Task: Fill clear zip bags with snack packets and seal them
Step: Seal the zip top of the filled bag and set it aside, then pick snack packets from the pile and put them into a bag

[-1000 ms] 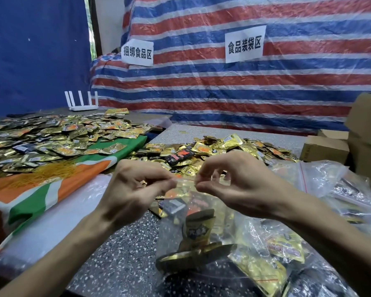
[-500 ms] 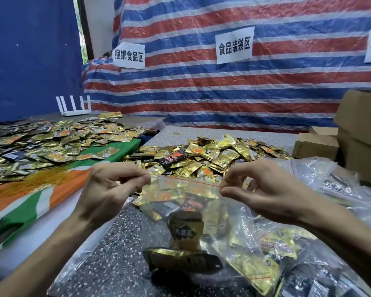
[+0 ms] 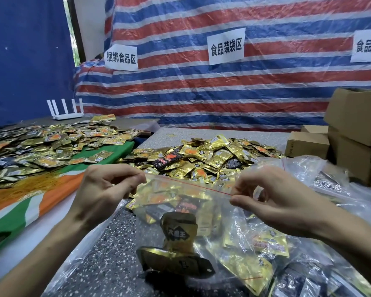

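Speckled tabletop (image 3: 107, 243) before a striped tarp (image 3: 201, 93), with packets (image 3: 212, 155) heaped behind. The grips of left hand (image 3: 103, 189) and right hand (image 3: 276, 196) pinch the bag (image 3: 189, 198) top corners above the tabletop, wider apart than earlier.

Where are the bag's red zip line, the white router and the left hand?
red zip line (image 3: 189, 184), head view, middle of the line
white router (image 3: 66, 115), head view, base
left hand (image 3: 102, 189), head view, back of hand

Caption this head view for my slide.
Left hand and right hand pinch a clear plastic zip bag holding gold foil snack packets.
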`<action>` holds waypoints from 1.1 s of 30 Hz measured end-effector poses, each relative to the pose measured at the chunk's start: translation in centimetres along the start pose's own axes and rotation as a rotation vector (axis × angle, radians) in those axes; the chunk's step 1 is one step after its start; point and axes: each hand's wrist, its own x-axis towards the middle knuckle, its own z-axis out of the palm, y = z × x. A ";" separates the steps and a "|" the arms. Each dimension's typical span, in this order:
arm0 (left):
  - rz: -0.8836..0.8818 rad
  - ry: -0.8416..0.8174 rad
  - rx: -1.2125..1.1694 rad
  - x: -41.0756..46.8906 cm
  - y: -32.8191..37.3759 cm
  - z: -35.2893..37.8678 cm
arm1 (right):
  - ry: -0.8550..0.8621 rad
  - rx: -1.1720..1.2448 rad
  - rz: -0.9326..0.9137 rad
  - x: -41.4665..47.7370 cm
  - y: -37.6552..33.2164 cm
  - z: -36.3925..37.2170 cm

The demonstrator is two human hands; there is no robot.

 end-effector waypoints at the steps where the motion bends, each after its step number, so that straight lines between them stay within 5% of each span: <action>1: 0.000 -0.006 -0.013 0.2 -0.1 0.5 | 0.000 0.000 0.006 -0.4 0.0 -0.1; 12: -0.090 -0.175 -0.129 5.9 0.0 12.9 | -0.061 -0.229 0.375 -4.3 4.7 -2.5; 18: -0.208 -0.208 -0.131 8.1 -0.1 21.7 | 0.153 -0.438 0.551 -5.6 6.3 -3.8; 22: -0.408 -0.393 -0.124 6.3 -0.9 26.0 | 0.268 -0.370 0.426 -4.8 5.8 -2.3; 28: -0.570 -0.538 -0.313 5.2 -1.2 23.0 | 0.032 -0.236 0.272 -2.1 4.3 1.7; 33: -0.407 -0.320 -0.172 2.9 -2.6 15.6 | -0.068 -0.185 0.210 -0.7 3.6 4.4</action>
